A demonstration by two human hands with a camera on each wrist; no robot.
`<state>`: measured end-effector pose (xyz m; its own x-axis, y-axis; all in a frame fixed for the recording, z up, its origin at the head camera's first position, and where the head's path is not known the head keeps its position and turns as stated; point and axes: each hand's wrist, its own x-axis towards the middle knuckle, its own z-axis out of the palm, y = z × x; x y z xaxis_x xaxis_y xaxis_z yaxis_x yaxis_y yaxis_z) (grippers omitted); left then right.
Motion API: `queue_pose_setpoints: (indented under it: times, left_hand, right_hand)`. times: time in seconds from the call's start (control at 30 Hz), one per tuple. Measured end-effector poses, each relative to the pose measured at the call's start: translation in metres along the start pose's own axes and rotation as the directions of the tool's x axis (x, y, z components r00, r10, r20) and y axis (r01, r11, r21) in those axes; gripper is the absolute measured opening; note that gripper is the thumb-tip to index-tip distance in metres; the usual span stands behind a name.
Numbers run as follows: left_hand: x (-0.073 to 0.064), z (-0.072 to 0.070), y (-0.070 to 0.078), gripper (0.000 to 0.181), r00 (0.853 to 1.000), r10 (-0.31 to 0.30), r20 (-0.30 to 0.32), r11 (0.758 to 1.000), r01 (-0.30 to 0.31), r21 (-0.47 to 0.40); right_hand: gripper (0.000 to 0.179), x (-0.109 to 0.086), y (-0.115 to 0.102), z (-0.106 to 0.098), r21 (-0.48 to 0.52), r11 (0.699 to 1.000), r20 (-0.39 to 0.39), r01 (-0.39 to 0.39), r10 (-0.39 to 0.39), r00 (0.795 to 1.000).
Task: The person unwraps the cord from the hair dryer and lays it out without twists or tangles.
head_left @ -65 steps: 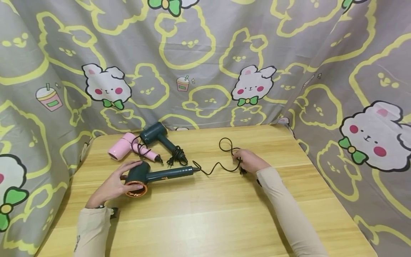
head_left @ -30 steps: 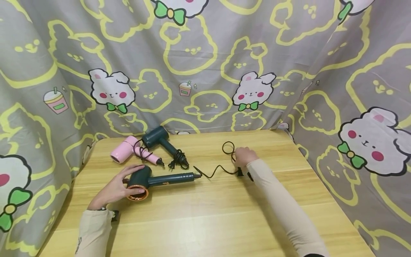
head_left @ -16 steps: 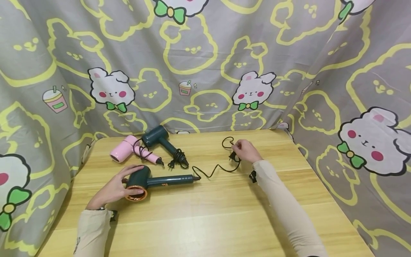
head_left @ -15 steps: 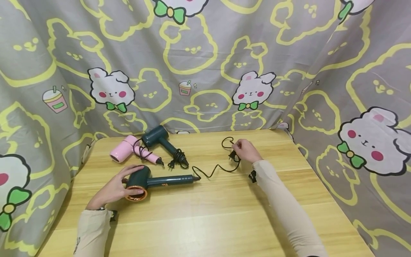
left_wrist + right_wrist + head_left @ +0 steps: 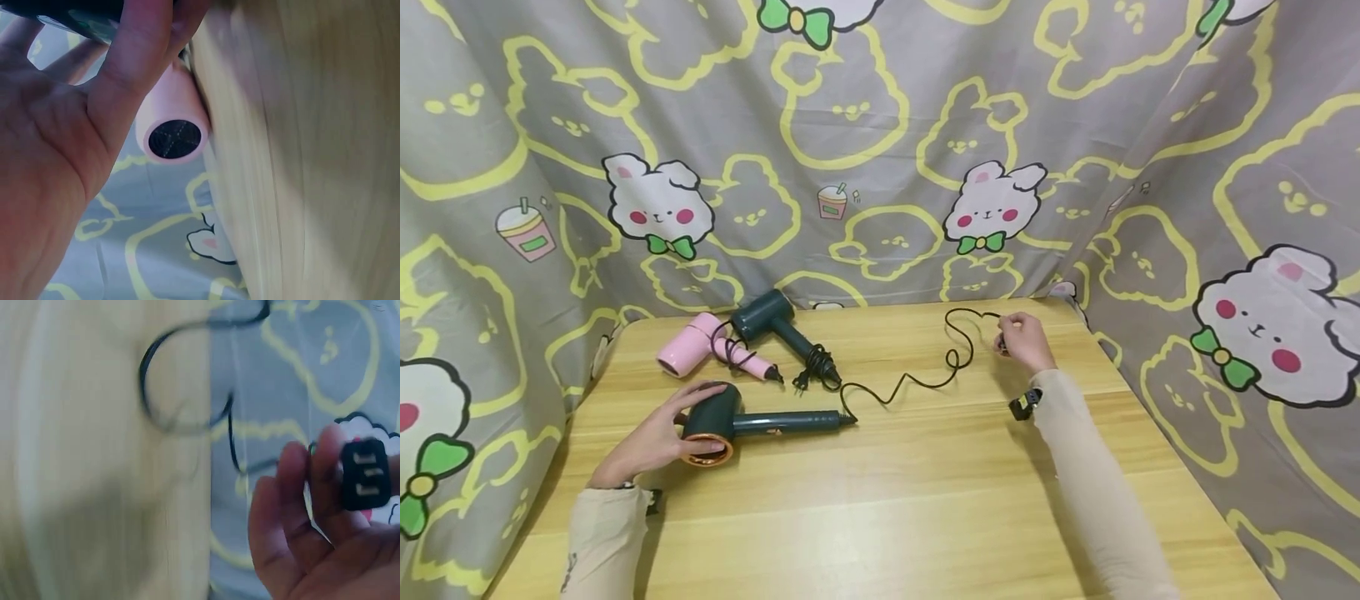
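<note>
The right hand (image 5: pixel 1024 340) is pinching the black plug (image 5: pixel 365 475) between thumb and fingers, toward the right edge of the right-wrist view; the metal pins are facing the camera and the remaining fingers are bending loosely alongside. The left hand (image 5: pixel 651 433) is gripping the copper-rimmed dryer (image 5: pixel 721 410), left of center in the head view, the thumb lying across the rim and the other fingers reaching over the barrel. The dryer's handle is pointing toward the middle of the frame, and from its tip the black cord (image 5: pixel 917 381) is running in loose waves, with one small loop, up to the right hand.

The cord work is looking partway along: the cord is already lying free of the handle and spread over the table (image 5: pixel 880 517), but its bends and loop are leaving it short of straight, and no turns are going round the handle.

Farther out, above the left hand, the pink dryer (image 5: pixel 685 348) and the second green dryer (image 5: pixel 762 315) are resting close together, untouched, their cords wrapping their handles; by comparison, these two are appearing finished. A printed curtain (image 5: pixel 891 83) is filling the upper frame.
</note>
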<state>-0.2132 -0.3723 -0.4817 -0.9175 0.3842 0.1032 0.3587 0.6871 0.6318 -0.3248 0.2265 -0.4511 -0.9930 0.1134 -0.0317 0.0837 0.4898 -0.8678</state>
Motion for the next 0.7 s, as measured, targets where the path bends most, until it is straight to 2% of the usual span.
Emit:
queue_pose_setpoints:
  times: [0.07, 0.13, 0.23, 0.4, 0.47, 0.53, 0.63, 0.7]
  left_hand:
    - [-0.001, -0.002, -0.002, 0.087, 1.000, 0.001, -0.005, 1.000, -0.001, 0.004]
    - [-0.002, -0.004, -0.004, 0.088, 1.000, -0.002, -0.010, 1.000, 0.002, 0.001]
    - [-0.005, -0.009, -0.006, 0.089, 1.000, -0.011, -0.008, 1.000, 0.011, -0.001]
    - [-0.009, -0.014, -0.014, 0.091, 1.000, 0.005, -0.006, 1.000, -0.004, 0.017]
    - [-0.010, -0.014, -0.017, 0.091, 1.000, 0.024, -0.016, 0.999, -0.023, 0.046]
    - [-0.011, -0.015, -0.018, 0.091, 0.999, 0.039, -0.027, 0.996, -0.037, 0.077]
    - [-0.012, -0.016, -0.020, 0.092, 0.998, 0.053, -0.039, 0.994, -0.049, 0.095]
    - [-0.013, -0.017, -0.022, 0.093, 0.998, 0.054, -0.039, 0.996, -0.051, 0.079]
  right_hand:
    - [0.042, -0.007, 0.006, -0.010, -0.190, 0.981, 0.008, 0.027, -0.026, 1.000]
    - [0.042, -0.013, 0.013, -0.020, -0.362, 0.932, 0.018, 0.024, -0.019, 1.000]
    - [0.043, -0.020, 0.022, -0.033, -0.527, 0.850, 0.048, -0.013, 0.046, 0.998]
    - [0.042, -0.027, 0.038, -0.048, -0.663, 0.745, 0.077, -0.071, 0.162, 0.984]
    - [0.039, -0.030, 0.044, -0.053, -0.695, 0.715, 0.085, -0.077, 0.188, 0.979]
    - [0.035, -0.033, 0.050, -0.056, -0.715, 0.695, 0.094, -0.076, 0.203, 0.975]
    - [0.034, -0.038, 0.054, -0.062, -0.729, 0.680, 0.114, -0.075, 0.229, 0.967]
    - [0.035, -0.041, 0.055, -0.065, -0.736, 0.673, 0.128, -0.072, 0.244, 0.961]
